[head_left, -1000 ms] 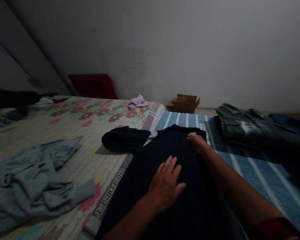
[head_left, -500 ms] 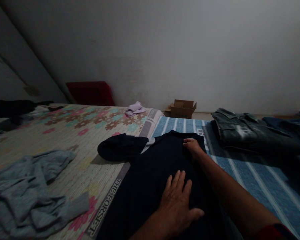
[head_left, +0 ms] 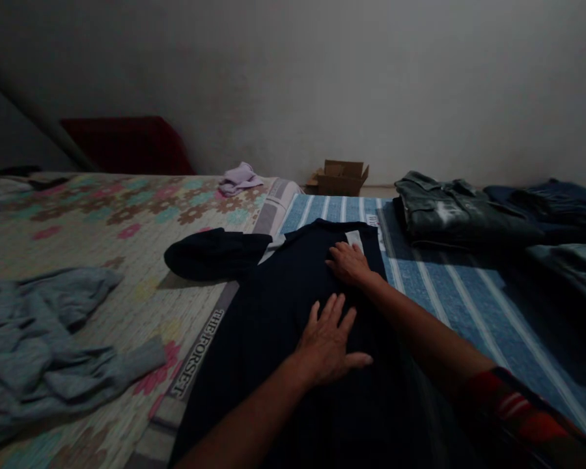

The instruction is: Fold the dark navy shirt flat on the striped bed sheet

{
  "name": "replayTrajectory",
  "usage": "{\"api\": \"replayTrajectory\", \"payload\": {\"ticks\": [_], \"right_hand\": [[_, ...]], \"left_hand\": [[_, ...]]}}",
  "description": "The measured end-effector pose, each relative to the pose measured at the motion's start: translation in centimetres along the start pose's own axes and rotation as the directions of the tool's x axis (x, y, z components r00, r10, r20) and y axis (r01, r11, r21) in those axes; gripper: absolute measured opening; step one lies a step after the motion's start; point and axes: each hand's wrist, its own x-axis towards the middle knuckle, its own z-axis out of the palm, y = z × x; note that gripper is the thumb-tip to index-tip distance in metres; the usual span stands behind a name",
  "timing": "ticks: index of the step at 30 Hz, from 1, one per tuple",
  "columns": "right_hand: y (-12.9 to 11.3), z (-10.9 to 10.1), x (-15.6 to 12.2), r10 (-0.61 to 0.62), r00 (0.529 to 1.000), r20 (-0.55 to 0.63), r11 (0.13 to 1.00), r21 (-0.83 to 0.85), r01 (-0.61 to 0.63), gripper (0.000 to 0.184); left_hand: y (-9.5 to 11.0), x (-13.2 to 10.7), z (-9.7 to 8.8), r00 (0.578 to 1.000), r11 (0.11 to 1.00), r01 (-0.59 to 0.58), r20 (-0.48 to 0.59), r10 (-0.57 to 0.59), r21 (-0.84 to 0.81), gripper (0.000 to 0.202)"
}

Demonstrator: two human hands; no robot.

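A dark navy top (head_left: 278,306) with white patches at its shoulders lies spread out, collar end away from me. One of its sleeves (head_left: 215,255) sticks out to the left in a bunched, rounded shape. My left hand (head_left: 325,342) rests palm down on the middle of the fabric, fingers and thumb spread. Farther up, near the white patch (head_left: 355,240) at the right shoulder, my right hand (head_left: 349,262) lies flat on the cloth, its fingers extended. The near part of the top is dark and partly hidden by my forearms.
On the left, a grey garment (head_left: 53,352) lies crumpled on a flowered mat (head_left: 137,260). Folded dark clothes (head_left: 454,208) sit on the blue striped cloth (head_left: 434,293) at right. A lilac cloth (head_left: 239,179), cardboard box (head_left: 342,177) and red object (head_left: 127,144) are toward the wall.
My right hand has shifted down and left from the right shoulder, flattening out and uncovering the white patch. My left hand still lies on the top. The camera view has tilted down.
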Motion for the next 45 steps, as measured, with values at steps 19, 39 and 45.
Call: {"api": "replayTrajectory", "payload": {"ticks": [19, 39, 45], "right_hand": [[-6.8, -5.7, -17.4, -0.384, 0.917, -0.111, 0.88, 0.258, 0.4, 0.021], [-7.8, -2.4, -26.6, -0.462, 0.872, -0.159, 0.886, -0.043, 0.462, 0.025], [-7.9, -3.2, -26.5, -0.503, 0.851, -0.149, 0.864, -0.058, 0.5, 0.023]], "left_hand": [[0.1, -4.4, -1.2, 0.997, 0.991, -0.051, 0.055, 0.058, -0.12, 0.061], [-0.2, -4.1, 0.4, 1.0, 0.999, -0.024, 0.012, 0.025, -0.038, 0.064], [-0.3, -4.1, 0.4, 0.999, 0.998, -0.033, 0.012, 0.034, -0.052, 0.066]]}}
